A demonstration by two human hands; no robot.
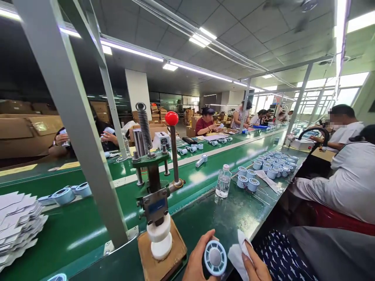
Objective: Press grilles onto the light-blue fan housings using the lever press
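Near the bottom centre, my left hand [195, 260] is closed around a light-blue handheld fan head [215, 257]. Its round spoked face, with a grey disc in the middle, is turned toward me. Just to the right, the fingers of my right hand [256, 264] pinch a white cloth or tissue [238, 258], close to the fan head. Left of my hands stands a hand lever press [154, 205] with a red ball knob [171, 118]. Its white upper and lower pads [161, 246] sit over a brown wooden base [146, 260].
A clear plastic bottle [223, 182] stands on the green bench ahead. Many light-blue fan heads [271, 168] with wires cover the bench beyond it. Grey frame posts [84, 128] rise at left, near stacked white cardboard [17, 230]. A seated person [348, 175] is on the right.
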